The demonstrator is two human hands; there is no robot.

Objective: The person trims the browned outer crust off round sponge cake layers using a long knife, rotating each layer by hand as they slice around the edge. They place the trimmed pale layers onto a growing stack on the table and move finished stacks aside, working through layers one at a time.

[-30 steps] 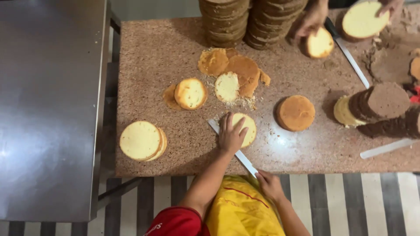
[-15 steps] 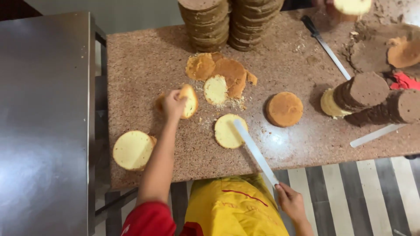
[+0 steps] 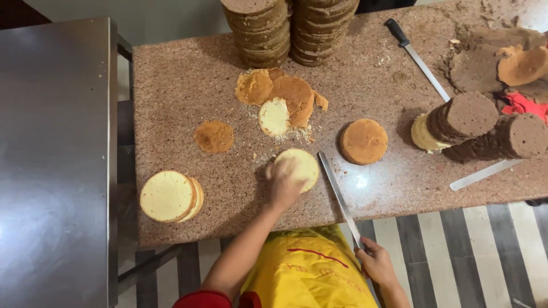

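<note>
On the speckled stone surface (image 3: 182,74), a pale cake round (image 3: 301,167) is pressed under the left hand (image 3: 282,183); a long knife (image 3: 338,197) is gripped by the right hand (image 3: 374,263), just beside the round.

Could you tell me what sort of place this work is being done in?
Most likely a bakery or cake kitchen. Tall stacks of round sponge layers stand on a speckled stone counter, the left hand presses a pale cake round, and the right hand holds a long knife.
</note>
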